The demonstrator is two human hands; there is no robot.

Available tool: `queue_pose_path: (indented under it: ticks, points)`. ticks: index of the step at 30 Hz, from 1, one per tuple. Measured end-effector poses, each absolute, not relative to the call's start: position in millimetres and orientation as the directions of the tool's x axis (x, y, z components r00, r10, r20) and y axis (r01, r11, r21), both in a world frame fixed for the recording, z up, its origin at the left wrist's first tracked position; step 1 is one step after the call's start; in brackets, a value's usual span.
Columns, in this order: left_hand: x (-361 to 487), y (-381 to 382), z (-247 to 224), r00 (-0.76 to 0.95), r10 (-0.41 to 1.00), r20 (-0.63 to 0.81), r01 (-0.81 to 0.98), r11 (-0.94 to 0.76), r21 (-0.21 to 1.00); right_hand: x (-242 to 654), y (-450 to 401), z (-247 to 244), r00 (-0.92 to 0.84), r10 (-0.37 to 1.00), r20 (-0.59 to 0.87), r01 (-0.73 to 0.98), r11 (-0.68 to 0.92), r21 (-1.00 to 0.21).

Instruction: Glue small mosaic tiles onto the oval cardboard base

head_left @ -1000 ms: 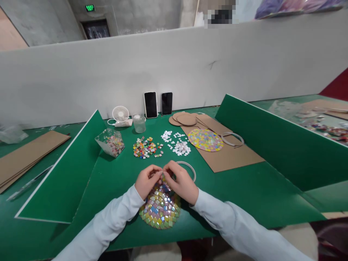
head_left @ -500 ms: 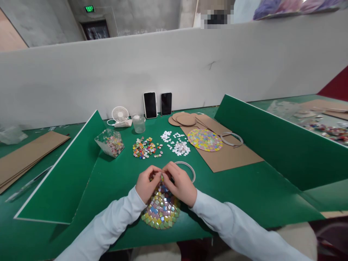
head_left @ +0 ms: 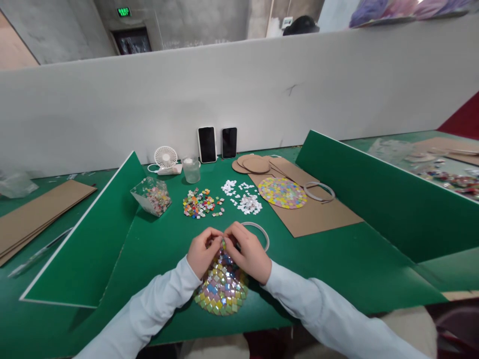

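Note:
A round piece covered in small shiny mosaic tiles (head_left: 221, 291) lies near the table's front edge, mostly yellow, green, pink and blue. My left hand (head_left: 202, 252) and my right hand (head_left: 249, 252) meet over its far edge, fingertips pinched close together. Both hands look closed on that edge; whether a loose tile is between the fingers is hidden. Just behind my right hand lies a pale ring (head_left: 262, 230). Farther back are a pile of coloured tiles (head_left: 198, 203) and a pile of white tiles (head_left: 249, 204).
Green boards (head_left: 84, 244) stand left and right (head_left: 389, 199). At the back are a bag of tiles (head_left: 153, 197), fan (head_left: 165, 158), cup (head_left: 191, 171), two phones (head_left: 207, 144), cork discs (head_left: 256, 164), and a finished-looking mosaic disc (head_left: 282, 193) on brown board (head_left: 318, 222).

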State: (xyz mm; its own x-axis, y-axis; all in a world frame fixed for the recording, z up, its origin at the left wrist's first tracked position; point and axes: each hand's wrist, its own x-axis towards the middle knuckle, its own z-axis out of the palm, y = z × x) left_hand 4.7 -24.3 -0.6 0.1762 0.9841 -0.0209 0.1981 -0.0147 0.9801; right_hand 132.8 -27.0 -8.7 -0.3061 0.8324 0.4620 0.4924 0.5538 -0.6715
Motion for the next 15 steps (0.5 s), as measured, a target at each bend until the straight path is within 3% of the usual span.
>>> queue_pose_path:
  ticks: [7,15]
  points:
    - [4.8,-22.2,2.0,0.189,0.980,-0.057,0.076,0.043,0.996,134.6,-25.7,-9.5,-0.279,0.849,0.450,0.482,0.529,-0.699]
    - [4.4,-21.9,1.9,0.175,0.983,-0.059,0.053,0.051,0.997,135.1,-25.9,-9.8,-0.279,0.844,0.458,0.480,0.536,-0.694]
